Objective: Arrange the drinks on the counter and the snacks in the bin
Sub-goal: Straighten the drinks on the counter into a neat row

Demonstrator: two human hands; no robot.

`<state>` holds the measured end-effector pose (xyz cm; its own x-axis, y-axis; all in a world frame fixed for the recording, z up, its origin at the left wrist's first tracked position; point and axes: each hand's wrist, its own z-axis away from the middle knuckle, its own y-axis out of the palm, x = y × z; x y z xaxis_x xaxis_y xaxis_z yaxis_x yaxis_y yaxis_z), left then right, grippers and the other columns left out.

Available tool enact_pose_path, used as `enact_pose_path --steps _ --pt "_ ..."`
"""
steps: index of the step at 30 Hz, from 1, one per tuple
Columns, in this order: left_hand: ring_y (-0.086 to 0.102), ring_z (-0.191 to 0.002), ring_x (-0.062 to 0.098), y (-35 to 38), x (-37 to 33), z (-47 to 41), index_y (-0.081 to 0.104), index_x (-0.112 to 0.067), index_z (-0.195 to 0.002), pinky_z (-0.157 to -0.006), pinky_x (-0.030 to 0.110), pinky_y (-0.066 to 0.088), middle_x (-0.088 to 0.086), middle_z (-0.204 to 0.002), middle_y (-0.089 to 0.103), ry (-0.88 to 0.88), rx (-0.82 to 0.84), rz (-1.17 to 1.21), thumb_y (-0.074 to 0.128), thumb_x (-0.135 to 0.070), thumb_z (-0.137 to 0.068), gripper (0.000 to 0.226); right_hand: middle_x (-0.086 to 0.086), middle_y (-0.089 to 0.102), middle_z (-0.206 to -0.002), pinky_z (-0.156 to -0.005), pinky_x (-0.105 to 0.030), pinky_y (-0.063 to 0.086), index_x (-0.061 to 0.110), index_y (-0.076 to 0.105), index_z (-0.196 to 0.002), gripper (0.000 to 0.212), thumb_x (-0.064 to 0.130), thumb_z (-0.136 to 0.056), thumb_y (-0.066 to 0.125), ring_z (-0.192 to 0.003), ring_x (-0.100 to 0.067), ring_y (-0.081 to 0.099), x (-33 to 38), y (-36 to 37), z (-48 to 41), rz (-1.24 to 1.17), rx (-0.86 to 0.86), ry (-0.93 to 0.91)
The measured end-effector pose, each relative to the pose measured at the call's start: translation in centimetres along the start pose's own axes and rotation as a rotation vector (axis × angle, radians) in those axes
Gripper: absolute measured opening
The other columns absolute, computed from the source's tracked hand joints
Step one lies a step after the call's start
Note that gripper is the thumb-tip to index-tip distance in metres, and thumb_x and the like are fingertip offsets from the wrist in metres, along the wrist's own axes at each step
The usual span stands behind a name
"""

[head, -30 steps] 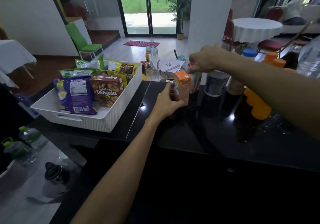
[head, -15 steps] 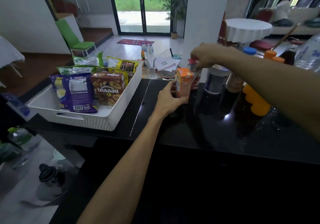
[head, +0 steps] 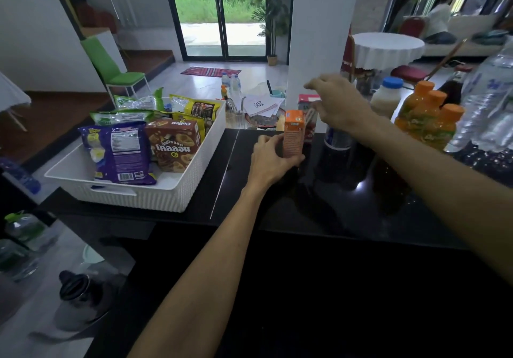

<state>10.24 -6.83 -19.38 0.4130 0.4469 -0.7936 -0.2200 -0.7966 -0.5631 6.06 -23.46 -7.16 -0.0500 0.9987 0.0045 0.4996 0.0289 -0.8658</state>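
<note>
Left hand point(head: 273, 158) grips the orange drink carton point(head: 294, 133) low down, fingers wrapped round its lower part. The carton's upright at the ctr of the frame, on the black desk point(head: 305, 208), its base hidden by the fingers, a bit right of the white bin point(head: 155, 199). Right hand point(head: 337, 102) is above & right of it in frame, fingers curled, just beside a red carton point(head: 306, 100). Can't tell if it's holding anything or touching that carton. The hands are apart.

Under the right wrist there's a dark bottle w/ blue label point(head: 337, 139). Further right: a white bottle w/ blue cap point(head: 387, 98), three orange juice bottles point(head: 427, 119) bunched together, & a big clear water bottle point(head: 491, 102) at the right edge.

The bin sits left of ctr on the desk, w/ snacks standing inside. A purple bag point(head: 119, 152) is at the front, a brown Collon box point(head: 173, 144) right beside it, green pkts point(head: 122, 115) & yellow pkts point(head: 194, 106) behind.
</note>
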Motion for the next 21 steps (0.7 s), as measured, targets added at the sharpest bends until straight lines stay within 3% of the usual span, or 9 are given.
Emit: enact_pose_path --steps 1,3,7,9,13,18,21 --pt "0.055 -0.108 0.02 0.0 0.0 0.0 0.063 -0.027 -0.127 -0.095 0.045 0.052 -0.005 -0.107 0.05 0.013 0.005 -0.001 0.073 -0.063 -0.062 0.075 -0.012 0.065 -0.114 -0.095 -0.039 0.046 0.007 0.062 -0.118 0.029 0.013 -0.089 0.064 -0.108 -0.027 0.057 0.4 0.4 1.9 -0.116 -0.094 0.027" --pt "0.062 -0.099 0.018 0.0 -0.1 0.1 0.068 -0.033 -0.118 -0.091 0.045 0.053 -0.009 -0.099 0.06 0.04 0.011 0.019 0.071 -0.061 -0.062 0.063 -0.008 0.067 -0.109 -0.09 -0.037 0.05 0.011 0.063 -0.113 0.025 0.01 -0.088 0.063 -0.101 -0.023 0.06 0.9 1.8 5.6 -0.278 -0.125 0.112" --pt "0.068 -0.1 0.006 -0.2 -0.1 0.4 0.057 -0.035 -0.134 -0.099 0.039 0.052 -0.011 -0.11 0.073 0.046 0.054 0.124 0.079 -0.046 -0.065 0.073 -0.006 0.064 -0.123 -0.089 -0.025 0.047 0.011 0.049 -0.136 0.066 0.014 -0.077 0.079 -0.11 -0.021 0.062 0.8 5.1 9.8 -0.523 0.194 0.432" --pt "0.065 -0.11 0.006 -0.2 -0.2 0.5 0.055 -0.029 -0.135 -0.106 0.04 0.046 -0.01 -0.119 0.071 0.028 0.075 0.101 0.079 -0.039 -0.069 0.071 -0.003 0.065 -0.125 -0.087 -0.022 0.042 0.013 0.049 -0.136 0.07 0.021 -0.075 0.082 -0.112 -0.019 0.061 0.6 6.4 10.5 -0.513 0.236 0.415" --pt "0.06 -0.122 0.011 -0.1 -0.3 0.6 0.052 -0.024 -0.129 -0.111 0.045 0.038 -0.007 -0.127 0.068 0.04 0.085 0.008 0.076 -0.037 -0.08 0.056 -0.004 0.068 -0.121 -0.089 -0.026 0.047 0.014 0.058 -0.128 0.056 0.026 -0.078 0.08 -0.108 -0.019 0.065 0.8 7.6 10.1 -0.531 0.129 0.384" --pt "0.053 -0.124 0.022 0.5 0.0 -0.4 0.045 -0.036 -0.144 -0.107 0.049 0.037 -0.001 -0.128 0.062 0.089 0.044 -0.231 0.062 -0.049 -0.092 0.056 -0.002 0.072 -0.106 -0.082 -0.036 0.055 0.018 0.064 -0.117 0.042 0.035 -0.08 0.076 -0.092 -0.02 0.068 0.6 8.6 9.4 -0.49 0.024 0.469" --pt "0.047 -0.123 0.026 1.4 0.2 -1.3 0.04 -0.044 -0.147 -0.105 0.048 0.033 0.003 -0.125 0.057 0.032 0.039 -0.337 0.051 -0.057 -0.094 0.056 0.001 0.073 -0.103 -0.078 -0.033 0.054 0.021 0.066 -0.116 0.041 0.038 -0.08 0.076 -0.089 -0.017 0.068 0.1 9.2 8.8 -0.462 0.003 0.496"
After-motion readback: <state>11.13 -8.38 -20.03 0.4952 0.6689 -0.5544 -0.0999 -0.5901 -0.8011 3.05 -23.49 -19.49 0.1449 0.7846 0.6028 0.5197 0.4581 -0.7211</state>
